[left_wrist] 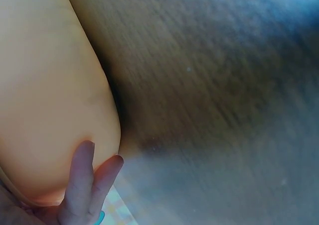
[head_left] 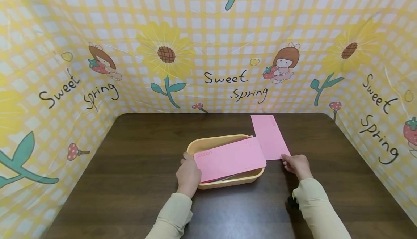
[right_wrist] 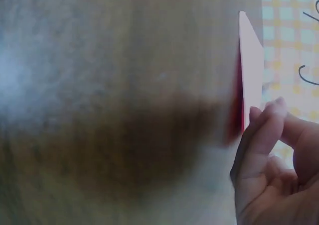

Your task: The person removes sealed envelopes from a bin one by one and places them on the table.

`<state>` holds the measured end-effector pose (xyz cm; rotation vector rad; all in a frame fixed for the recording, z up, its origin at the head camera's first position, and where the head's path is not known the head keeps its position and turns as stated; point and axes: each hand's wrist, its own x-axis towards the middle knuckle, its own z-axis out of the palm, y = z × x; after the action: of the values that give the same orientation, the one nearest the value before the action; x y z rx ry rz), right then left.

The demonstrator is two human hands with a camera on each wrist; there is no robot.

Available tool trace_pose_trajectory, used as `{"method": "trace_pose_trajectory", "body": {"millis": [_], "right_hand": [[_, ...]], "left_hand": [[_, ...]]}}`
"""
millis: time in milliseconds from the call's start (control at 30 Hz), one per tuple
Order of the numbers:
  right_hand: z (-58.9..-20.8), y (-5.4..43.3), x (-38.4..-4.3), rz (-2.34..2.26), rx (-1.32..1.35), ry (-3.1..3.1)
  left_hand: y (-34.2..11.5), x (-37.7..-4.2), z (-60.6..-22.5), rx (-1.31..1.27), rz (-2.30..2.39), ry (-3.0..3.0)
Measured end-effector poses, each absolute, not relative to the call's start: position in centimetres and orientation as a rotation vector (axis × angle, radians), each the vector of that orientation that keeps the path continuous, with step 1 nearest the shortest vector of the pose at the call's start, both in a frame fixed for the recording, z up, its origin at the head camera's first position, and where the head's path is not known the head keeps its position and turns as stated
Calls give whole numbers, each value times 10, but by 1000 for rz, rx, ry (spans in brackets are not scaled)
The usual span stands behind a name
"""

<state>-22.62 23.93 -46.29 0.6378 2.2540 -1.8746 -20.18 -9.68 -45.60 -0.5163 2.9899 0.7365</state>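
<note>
In the head view, a yellow plastic basket [head_left: 228, 184] holds a slanted stack of envelopes, with a pink envelope [head_left: 229, 159] on top. My left hand [head_left: 189, 173] grips the basket's left end. Two of its fingers [left_wrist: 79, 175] lie against the basket's smooth outer wall [left_wrist: 45, 85] in the left wrist view. To the right, my right hand [head_left: 298, 164] pinches the near right corner of a second pink envelope [head_left: 268, 137] between thumb and fingers. That envelope stretches away behind the basket's right end, and the right wrist view shows it nearly edge-on.
Basket and envelopes are on a dark brown wooden table [head_left: 137, 152]. A yellow checked cloth [head_left: 221, 43] printed with sunflowers and "Sweet Spring" hangs behind the table and along both sides. A small black object [head_left: 293, 202] shows beside the right sleeve.
</note>
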Motion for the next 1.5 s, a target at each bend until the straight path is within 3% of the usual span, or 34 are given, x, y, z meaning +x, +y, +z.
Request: {"method": "trace_pose_trajectory", "body": {"millis": [800, 1500], "right_hand": [[-425, 164, -245, -1402, 274, 2759], [-425, 164, -245, -1328, 261, 2786]], "left_hand": [[-97, -202, -458, -499, 738, 3008], [-97, -202, -458, -514, 727, 3017]]}}
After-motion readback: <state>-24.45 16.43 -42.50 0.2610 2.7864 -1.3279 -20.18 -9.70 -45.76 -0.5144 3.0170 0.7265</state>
